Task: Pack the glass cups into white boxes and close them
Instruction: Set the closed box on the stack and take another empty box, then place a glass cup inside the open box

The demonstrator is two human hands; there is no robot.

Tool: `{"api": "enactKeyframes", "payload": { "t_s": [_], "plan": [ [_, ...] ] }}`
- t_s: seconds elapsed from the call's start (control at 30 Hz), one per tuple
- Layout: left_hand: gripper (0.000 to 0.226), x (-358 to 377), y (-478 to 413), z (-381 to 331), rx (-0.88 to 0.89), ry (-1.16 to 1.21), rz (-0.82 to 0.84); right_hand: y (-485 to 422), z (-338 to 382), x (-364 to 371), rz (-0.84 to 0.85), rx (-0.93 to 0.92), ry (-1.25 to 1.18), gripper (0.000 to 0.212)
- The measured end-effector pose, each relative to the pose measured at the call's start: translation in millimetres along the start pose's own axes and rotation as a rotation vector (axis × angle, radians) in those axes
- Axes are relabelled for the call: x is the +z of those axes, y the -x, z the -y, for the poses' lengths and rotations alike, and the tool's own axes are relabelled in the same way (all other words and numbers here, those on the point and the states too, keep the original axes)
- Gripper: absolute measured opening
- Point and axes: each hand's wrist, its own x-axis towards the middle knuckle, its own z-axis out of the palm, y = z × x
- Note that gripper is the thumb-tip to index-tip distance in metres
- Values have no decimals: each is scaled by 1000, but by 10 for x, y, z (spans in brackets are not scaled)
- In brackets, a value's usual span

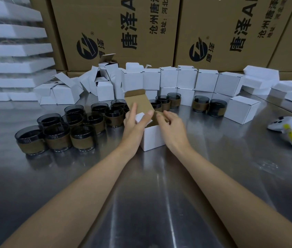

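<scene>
A small white cardboard box [152, 137] with a brown inside stood open on the shiny metal worktop [159, 185]. The left hand [135, 120] pinched a side flap; the right hand [170, 125] gripped the opposite one. The card looked light and easily creased. Smoky glass cups with brown sleeves [57, 135], probably heavy and breakable, waited nearby.

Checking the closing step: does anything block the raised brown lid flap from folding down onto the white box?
Only the hands: the left hand and right hand press side flaps at the opening of the small white cardboard box, beneath its raised brown lid flap.

hands [155, 122] folding white box [152, 137] flaps, glass cups [59, 133] beside
</scene>
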Motion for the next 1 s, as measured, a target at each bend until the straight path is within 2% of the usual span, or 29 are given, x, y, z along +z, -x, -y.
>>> {"api": "enactKeyframes", "payload": {
  "t_s": [0.13,0.3,0.33,0.4,0.5,0.57,0.63,0.67,0.8,0.9,1.0],
  "plan": [
    [111,-18,1,-16,1,-55,22,6,-22,-118,155,-19,84,39],
    [113,-67,-41,1,-2,-51,62,47,-82,-316,421,24,-109,33],
    [111,-74,-46,4,2,-36,66,55,-99,-344,459,25,-93,40],
    [106,-91,-56,21,17,0,66,60,-157,-353,498,16,-43,68],
    [89,-102,-52,32,34,76,43,34,-203,-311,487,-1,-15,85],
    [74,-93,-44,26,34,140,-7,14,-208,-296,432,7,-43,85],
    [43,-57,-48,21,93,167,-75,-9,-221,-283,392,-5,-42,82],
    [35,-38,-46,16,116,160,-117,-17,-232,-273,377,-14,-26,79],
    [31,-26,-90,45,91,114,-273,-71,-297,-297,304,-19,40,70],
    [39,-36,-123,92,15,75,-215,-125,-340,-380,242,-15,106,68],
    [40,-14,-106,99,15,-112,-127,-145,-376,-422,253,-25,172,69]
  ]
}}
